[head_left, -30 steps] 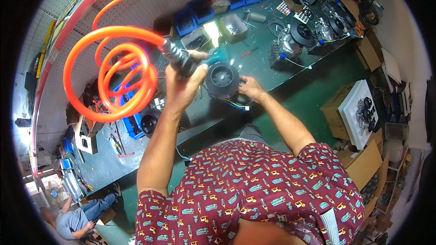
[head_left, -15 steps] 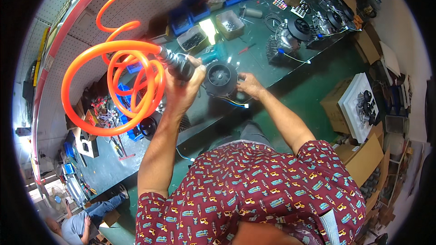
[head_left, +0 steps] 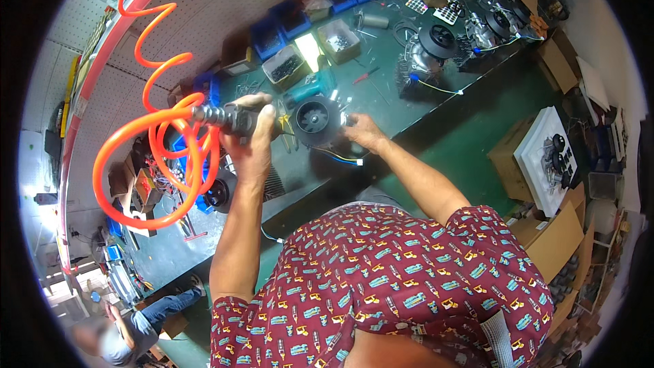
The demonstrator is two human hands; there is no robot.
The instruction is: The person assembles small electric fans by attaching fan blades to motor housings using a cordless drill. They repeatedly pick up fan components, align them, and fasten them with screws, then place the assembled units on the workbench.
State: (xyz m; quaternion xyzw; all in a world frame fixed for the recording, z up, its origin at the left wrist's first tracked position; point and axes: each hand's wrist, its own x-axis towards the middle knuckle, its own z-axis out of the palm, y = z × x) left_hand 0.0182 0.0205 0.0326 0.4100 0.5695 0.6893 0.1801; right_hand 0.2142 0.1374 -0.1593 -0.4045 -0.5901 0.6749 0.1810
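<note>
Near bench edge (head_left: 409,123), fan (head_left: 318,121) (between hands (head_left: 251,144) (head_left: 366,131))

Fan unit (head_left: 317,121) on bench (head_left: 378,105), toward front edge. Air tool (head_left: 231,120) left of it, hose (head_left: 112,201) off tool's left end. Drill (head_left: 312,87) just behind fan unit; two tubs (head_left: 291,80) behind drill, bins (head_left: 298,29) farther back. Screwdriver (head_left: 366,75) right of drill, motor assemblies (head_left: 424,51) right of that. Carton (head_left: 509,169) off bench, right.

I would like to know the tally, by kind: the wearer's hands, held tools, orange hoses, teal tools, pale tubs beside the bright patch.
Left hand, right hand: 2
Held tool: 1
Orange hose: 1
Teal tool: 1
Pale tubs: 2
Total: 7
</note>
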